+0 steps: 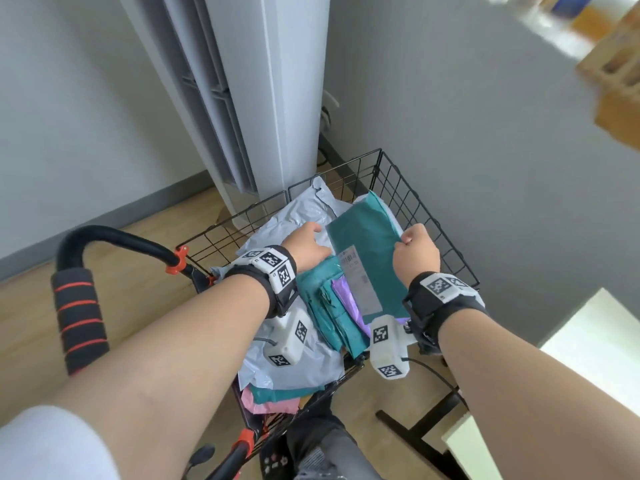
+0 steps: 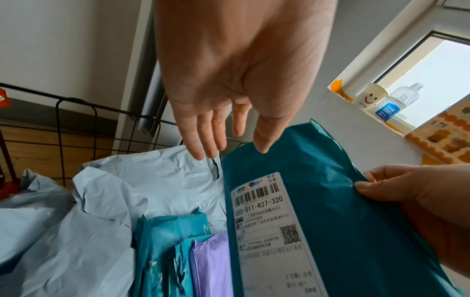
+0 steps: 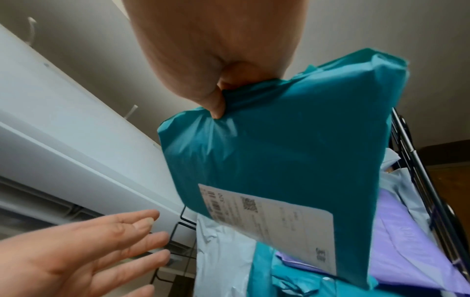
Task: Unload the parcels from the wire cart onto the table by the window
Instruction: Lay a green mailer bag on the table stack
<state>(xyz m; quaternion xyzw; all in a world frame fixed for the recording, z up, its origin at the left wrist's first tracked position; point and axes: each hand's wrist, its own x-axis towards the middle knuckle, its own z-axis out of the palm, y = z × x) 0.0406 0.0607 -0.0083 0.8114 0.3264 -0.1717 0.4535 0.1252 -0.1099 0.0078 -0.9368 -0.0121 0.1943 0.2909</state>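
Note:
A black wire cart holds a pile of soft mailer parcels. My right hand pinches the right edge of a teal parcel with a white shipping label and holds it lifted above the pile, as the right wrist view shows. My left hand hovers with straight fingers just left of that parcel, holding nothing. Below lie pale grey parcels, smaller teal parcels and a purple parcel.
A tall white floor-standing unit stands behind the cart. The white table with black legs is at the right. A window sill carries bottles and a box. The cart's padded handle is on my left.

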